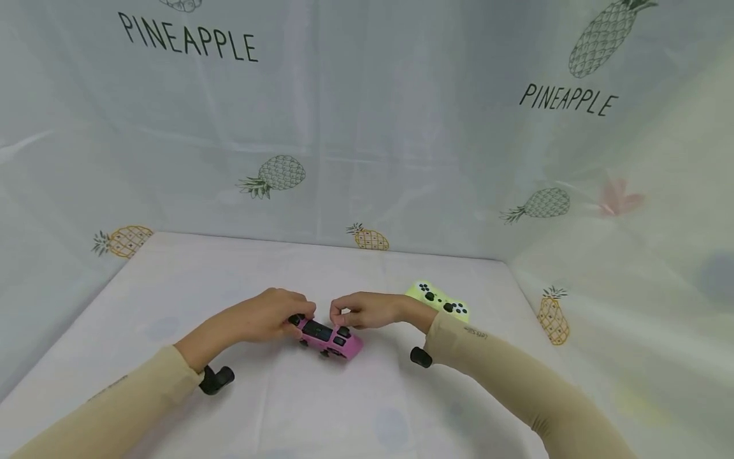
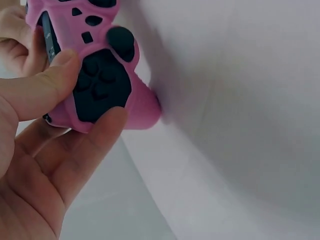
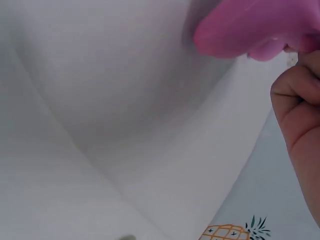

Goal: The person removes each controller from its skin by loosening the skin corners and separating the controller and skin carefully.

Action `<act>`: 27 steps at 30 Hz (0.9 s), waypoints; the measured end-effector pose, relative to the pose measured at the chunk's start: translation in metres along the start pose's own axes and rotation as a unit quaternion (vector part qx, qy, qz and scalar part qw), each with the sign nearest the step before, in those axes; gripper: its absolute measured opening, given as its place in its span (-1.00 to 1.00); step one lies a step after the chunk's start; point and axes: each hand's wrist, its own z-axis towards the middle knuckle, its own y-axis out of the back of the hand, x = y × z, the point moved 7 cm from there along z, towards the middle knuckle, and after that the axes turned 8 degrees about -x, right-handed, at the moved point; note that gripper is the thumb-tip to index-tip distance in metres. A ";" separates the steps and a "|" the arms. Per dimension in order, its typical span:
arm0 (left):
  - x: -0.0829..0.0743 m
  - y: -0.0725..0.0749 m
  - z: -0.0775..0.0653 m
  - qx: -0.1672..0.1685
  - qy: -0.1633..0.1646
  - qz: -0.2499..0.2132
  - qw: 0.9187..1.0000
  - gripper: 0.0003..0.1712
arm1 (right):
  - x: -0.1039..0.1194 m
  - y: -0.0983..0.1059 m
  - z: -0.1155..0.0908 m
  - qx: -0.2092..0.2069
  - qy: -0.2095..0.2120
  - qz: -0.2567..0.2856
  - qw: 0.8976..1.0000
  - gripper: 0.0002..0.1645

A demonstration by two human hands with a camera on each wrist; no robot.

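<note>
A black game controller (image 2: pixel 100 82) sits inside a pink soft cover (image 1: pixel 346 347), tilted over the white table between the two hands. My left hand (image 1: pixel 278 315) grips one end; in the left wrist view its thumb lies on the upper edge and a fingertip touches the cover beside the direction buttons. At the far edge, toward the other end, my right hand (image 1: pixel 367 309) has its fingers curled and pinches the cover. The right wrist view shows a rounded pink handle (image 3: pixel 240 30) beside the curled right fingers (image 3: pixel 300 95); their tips are mostly hidden.
A yellow-green game controller (image 1: pixel 441 299) lies on the white table (image 1: pixel 241 268) behind the right wrist, partly covered by it. Pineapple-printed curtains (image 1: pixel 401 127) hang along the table's back and sides. A black camera mount (image 1: pixel 216 380) juts from the left wrist.
</note>
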 end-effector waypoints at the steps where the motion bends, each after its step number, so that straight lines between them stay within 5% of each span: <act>1: 0.000 0.001 0.001 0.000 -0.004 0.003 1.000 -0.68 | 0.000 0.000 -0.001 -0.008 -0.001 0.012 1.000 -0.82; 14: -0.006 0.001 0.018 0.032 -0.002 0.034 0.999 -0.67 | -0.016 0.009 -0.029 -0.121 0.013 0.044 0.992 -0.86; 27: 0.000 0.000 0.019 0.012 0.045 0.033 0.998 -0.74 | -0.023 0.008 -0.051 -0.167 0.041 0.016 0.985 -0.88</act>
